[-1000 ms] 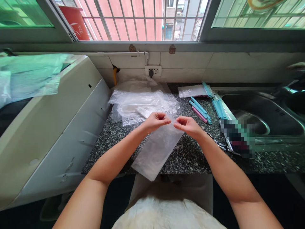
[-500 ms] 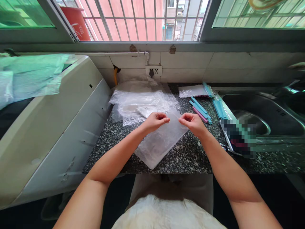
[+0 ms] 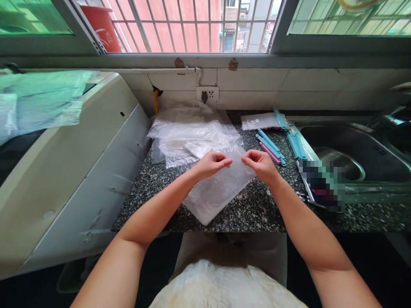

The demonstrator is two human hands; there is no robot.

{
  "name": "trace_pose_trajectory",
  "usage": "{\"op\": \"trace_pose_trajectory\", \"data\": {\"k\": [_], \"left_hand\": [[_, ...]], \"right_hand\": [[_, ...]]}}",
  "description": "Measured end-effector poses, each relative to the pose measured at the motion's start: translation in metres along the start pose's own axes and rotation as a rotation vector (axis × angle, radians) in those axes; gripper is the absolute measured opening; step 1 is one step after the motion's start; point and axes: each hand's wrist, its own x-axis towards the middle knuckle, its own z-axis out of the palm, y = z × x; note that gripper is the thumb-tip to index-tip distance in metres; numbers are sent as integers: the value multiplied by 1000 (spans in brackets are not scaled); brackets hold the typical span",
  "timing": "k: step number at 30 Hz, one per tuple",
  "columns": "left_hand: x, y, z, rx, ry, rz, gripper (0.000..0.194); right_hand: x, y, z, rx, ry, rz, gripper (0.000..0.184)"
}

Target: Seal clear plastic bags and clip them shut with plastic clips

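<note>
A clear plastic bag (image 3: 215, 194) hangs slantwise over the speckled counter, one corner pointing at the front edge. At its upper part my left hand (image 3: 214, 163) pinches the film between thumb and fingers. My right hand (image 3: 258, 162) pinches the same bag close by on the right. A small gap separates the two sets of fingertips. Just behind lies a pile of clear plastic bags (image 3: 192, 132). Right of my right hand rest blue bag clips (image 3: 271, 145) and a pink clip (image 3: 269, 153).
The dark granite counter (image 3: 257, 209) runs along a tiled wall with a socket (image 3: 207, 93). At right is a steel sink (image 3: 379, 158), with more blue clips (image 3: 297, 146) and a blurred-out packet (image 3: 323, 186) beside it. A large pale appliance (image 3: 96, 162) borders the left side.
Both hands keep their pinch on the bag. My left hand has shifted slightly right, narrowing the gap between the fingertips.
</note>
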Motion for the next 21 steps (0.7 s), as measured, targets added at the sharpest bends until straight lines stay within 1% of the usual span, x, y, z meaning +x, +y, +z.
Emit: {"op": "trace_pose_trajectory", "data": {"k": [4, 8, 12, 18, 21], "left_hand": [[2, -1, -3, 46, -32, -9, 26], [3, -3, -9, 56, -63, -13, 28], [2, -3, -15, 112, -77, -8, 26], [3, -2, -19, 185, -64, -36, 25], [4, -5, -24, 211, -69, -27, 24]], "right_hand": [[4, 2, -8, -41, 96, -39, 34], [6, 3, -13, -76, 138, -52, 33], [8, 6, -15, -57, 205, -52, 30], [10, 8, -16, -52, 231, -48, 30], [11, 10, -19, -23, 279, -49, 28]]}}
